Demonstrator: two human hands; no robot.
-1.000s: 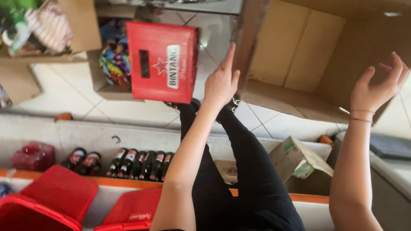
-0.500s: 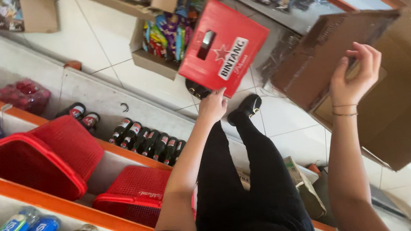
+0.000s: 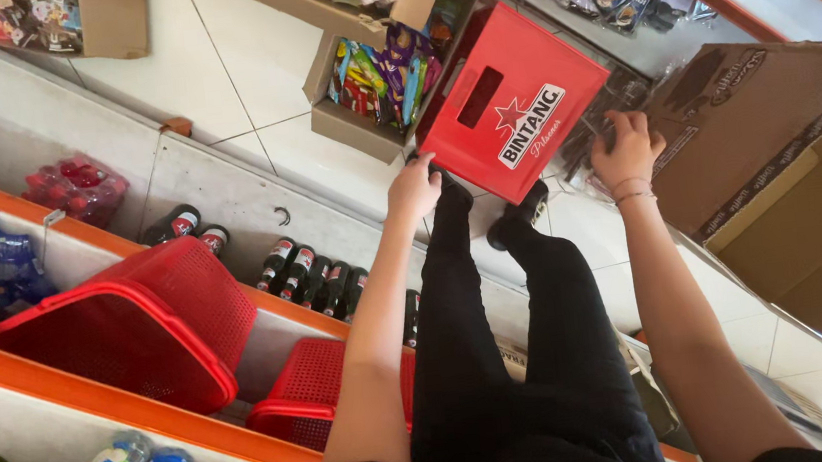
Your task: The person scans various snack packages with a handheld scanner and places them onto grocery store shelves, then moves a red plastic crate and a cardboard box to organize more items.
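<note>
The red plastic bottle crate [image 3: 509,101] is off the floor and tilted in front of me, above my shoes and the white tiles. My left hand [image 3: 414,186] presses against its lower left corner; my right hand [image 3: 627,147] is curled over the right edge, fingers closed on the rim — so I carry it with both hands. It is lifted, not yet set down anywhere. Just to its right stands a large open cardboard box [image 3: 787,175]; behind it, a smaller carton of snack packets [image 3: 381,73]. To my left, red mesh baskets [image 3: 129,328] rest on the orange-edged shelf beside a row of dark bottles [image 3: 309,271].
</note>
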